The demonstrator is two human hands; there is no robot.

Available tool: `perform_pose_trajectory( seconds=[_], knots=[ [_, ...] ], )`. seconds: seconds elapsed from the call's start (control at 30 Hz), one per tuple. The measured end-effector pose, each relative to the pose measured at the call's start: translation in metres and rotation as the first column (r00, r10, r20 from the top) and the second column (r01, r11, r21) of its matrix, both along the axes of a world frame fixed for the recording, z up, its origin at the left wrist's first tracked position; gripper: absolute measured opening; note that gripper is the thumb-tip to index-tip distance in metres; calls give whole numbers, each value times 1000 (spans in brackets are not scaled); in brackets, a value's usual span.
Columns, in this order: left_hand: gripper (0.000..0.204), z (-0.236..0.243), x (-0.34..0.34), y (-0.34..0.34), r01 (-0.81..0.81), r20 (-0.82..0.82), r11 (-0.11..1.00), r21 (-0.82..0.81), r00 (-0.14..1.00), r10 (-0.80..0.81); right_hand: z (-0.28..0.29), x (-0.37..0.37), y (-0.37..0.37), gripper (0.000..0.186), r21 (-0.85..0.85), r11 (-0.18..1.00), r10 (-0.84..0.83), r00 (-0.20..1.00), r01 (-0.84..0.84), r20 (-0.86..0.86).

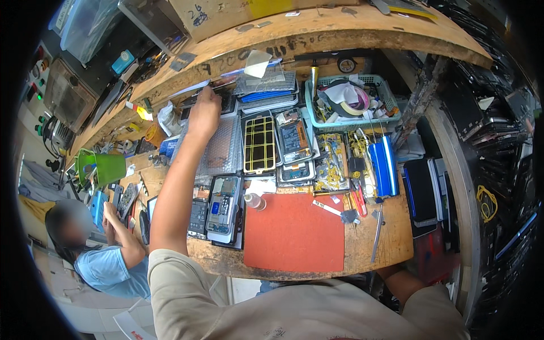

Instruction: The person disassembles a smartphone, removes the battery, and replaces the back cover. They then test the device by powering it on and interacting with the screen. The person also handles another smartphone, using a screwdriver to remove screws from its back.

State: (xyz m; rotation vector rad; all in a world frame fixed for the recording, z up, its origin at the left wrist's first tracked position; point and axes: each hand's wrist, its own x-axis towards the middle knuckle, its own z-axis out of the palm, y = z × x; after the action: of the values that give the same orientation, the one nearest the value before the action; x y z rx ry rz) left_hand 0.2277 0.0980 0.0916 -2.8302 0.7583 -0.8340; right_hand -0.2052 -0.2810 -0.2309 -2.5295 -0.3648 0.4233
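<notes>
"How is the left hand [207, 109] best used back there?"

"Gently: wrist low beneath the wooden shelf [340, 42], lifting rather than dragging, so the neighbouring stack [267, 101] isn't knocked."

"Is it gripping?"

"I can't tell; the fingers bend close together, their tips hidden. The right hand is out of sight past the worktop [391, 241] edge."

"And the thing beside it?"

"A flat, dark device [228, 105], seemingly slim, partly hidden by the hand. It lies at the worktop's back, just behind the bubble wrap [220, 150], left of that stack."
</notes>
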Motion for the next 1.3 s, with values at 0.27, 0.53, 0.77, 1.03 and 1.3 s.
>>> perform_pose_trajectory(
  seconds=[0.27, 0.53, 0.77, 1.03, 1.3],
  knots=[
    [11, -6, -2, -6, 37, 103, 998, 46, 994, -41, 0, -7, 1, 62, -5, 1000, -14, 1000, 14, 6],
    [23, 15, -18, -8, 51, 161, 995, 81, 985, -63, -1, -12, 2, 62, -8, 1000, -18, 1000, 18, 10],
    [27, 38, -70, 0, 22, 282, 998, 67, 958, -40, -2, -20, 2, 61, -11, 999, -31, 999, 31, 20],
    [19, 57, -144, 35, 140, 459, 990, 19, 878, -133, -16, -32, 8, 61, -24, 999, -23, 999, 23, 33],
    [12, 38, -219, 50, 468, 594, 876, 116, 674, -439, 7, -30, 27, 61, -47, 999, -24, 997, 21, -77]
  ],
)
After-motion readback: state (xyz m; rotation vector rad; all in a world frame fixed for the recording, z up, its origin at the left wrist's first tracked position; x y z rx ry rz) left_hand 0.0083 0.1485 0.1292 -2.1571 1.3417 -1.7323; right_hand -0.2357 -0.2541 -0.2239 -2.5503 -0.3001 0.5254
